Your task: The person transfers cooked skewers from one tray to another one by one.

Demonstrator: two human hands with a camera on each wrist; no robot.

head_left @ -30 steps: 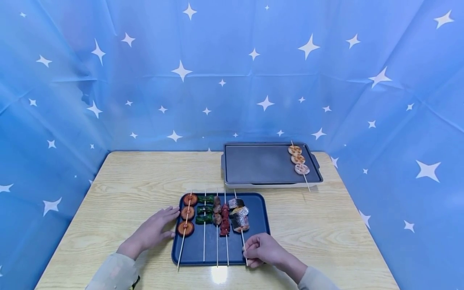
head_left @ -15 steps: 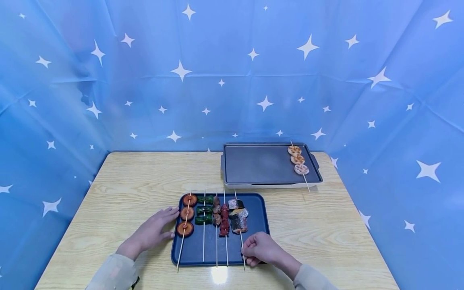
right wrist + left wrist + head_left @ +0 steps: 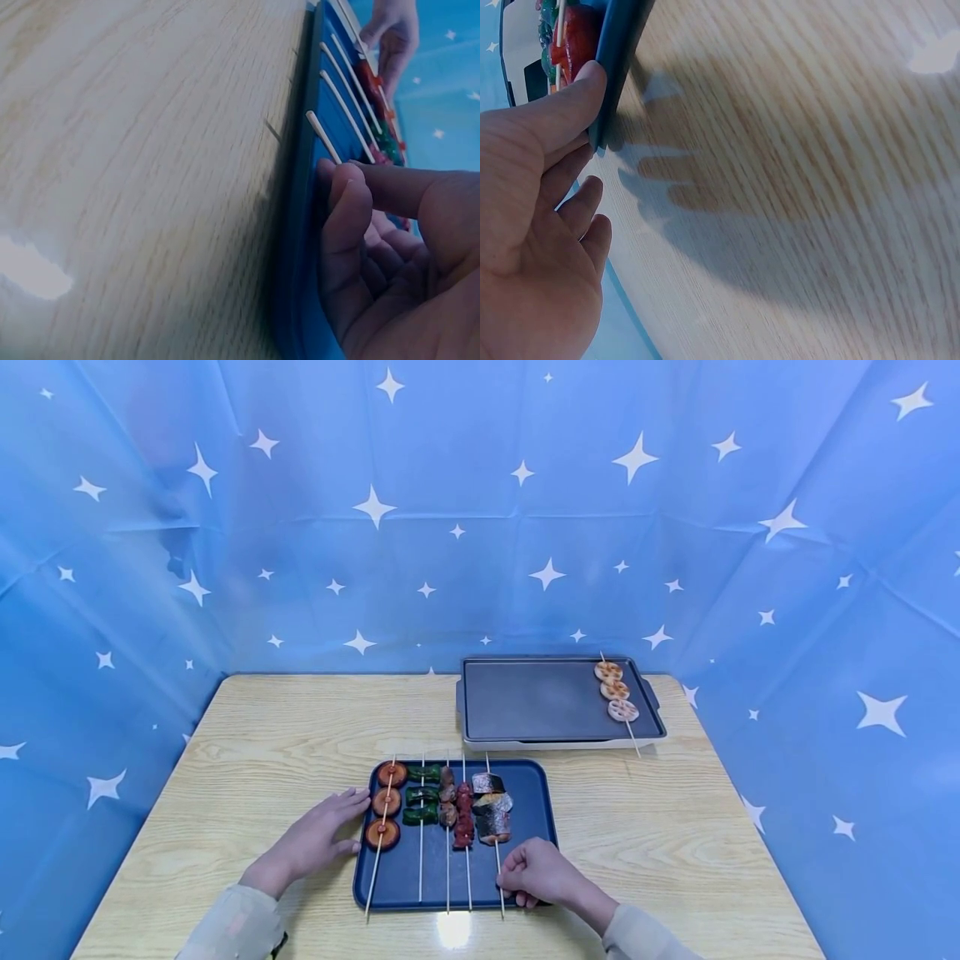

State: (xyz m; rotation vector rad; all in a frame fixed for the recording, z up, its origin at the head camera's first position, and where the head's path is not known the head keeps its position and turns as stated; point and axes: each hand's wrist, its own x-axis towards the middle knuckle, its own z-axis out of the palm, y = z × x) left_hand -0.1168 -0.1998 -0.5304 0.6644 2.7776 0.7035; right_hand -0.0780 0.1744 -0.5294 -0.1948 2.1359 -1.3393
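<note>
In the head view my right hand (image 3: 542, 872) pinches the lower stick of a fish skewer (image 3: 492, 810), whose silvery-skinned pieces lie on the right part of the dark blue tray (image 3: 531, 785). The right wrist view shows thumb and fingertips around that stick, its blunt end poking out toward the tray's rim. My left hand (image 3: 318, 833) rests against the tray's left edge with fingers fairly straight; in the left wrist view the thumb touches the rim. Beside the fish lie a red meat skewer (image 3: 463, 817), a brownish meat skewer (image 3: 447, 796), a green pepper skewer (image 3: 421, 795) and a mushroom skewer (image 3: 386, 802).
Behind the tray stands a dark griddle (image 3: 532, 697) with a pale base, bearing a lotus root skewer (image 3: 615, 691) at its right end. The wooden table (image 3: 300, 718) carries it all. A blue star-patterned curtain (image 3: 480, 593) hangs around the table's back and sides.
My right hand has shifted slightly left with the fish skewer's stick, so the stick stands straighter, closer to the other sticks. The left hand stays at the tray's edge.
</note>
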